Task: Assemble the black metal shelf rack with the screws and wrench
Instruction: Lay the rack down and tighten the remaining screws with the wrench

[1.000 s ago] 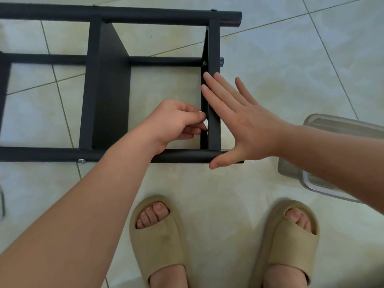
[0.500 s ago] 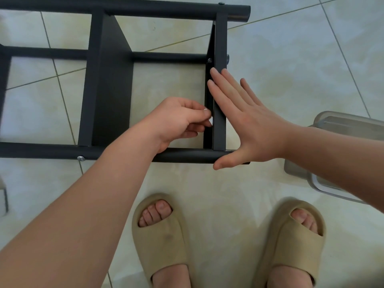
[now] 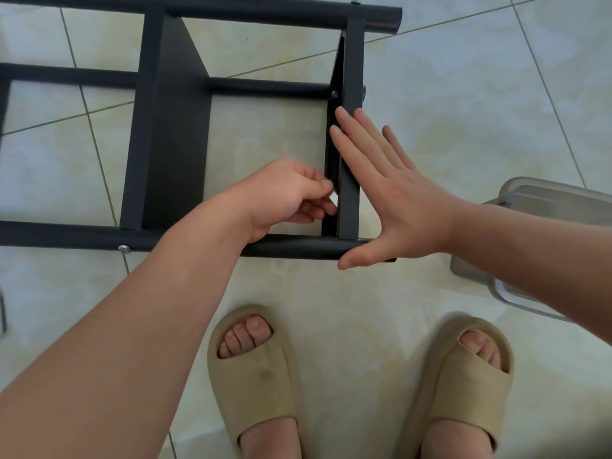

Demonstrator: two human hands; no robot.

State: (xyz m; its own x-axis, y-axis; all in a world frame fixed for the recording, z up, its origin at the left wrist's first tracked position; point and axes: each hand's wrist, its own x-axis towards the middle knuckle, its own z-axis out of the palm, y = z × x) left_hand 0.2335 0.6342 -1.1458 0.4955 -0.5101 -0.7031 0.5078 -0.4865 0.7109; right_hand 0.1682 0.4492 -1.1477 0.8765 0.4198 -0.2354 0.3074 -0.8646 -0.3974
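On the tiled floor (image 3: 463,94), just ahead of the feet, the rack (image 3: 175,137) lies tipped over. It is painted steel, so I judge it stiff, fairly heavy and slick on tile, and best held by its tubes or panel edges. The right hand (image 3: 394,193) lies flat, grip apart, bracing the end panel (image 3: 351,61) from outside. The left hand (image 3: 284,193) has its grip together, pinching a small pale piece (image 3: 333,198) (screw or wrench, I cannot tell) at the panel's inner face. A grey lidded box (image 3: 546,200) sits to the right, its contents hidden.
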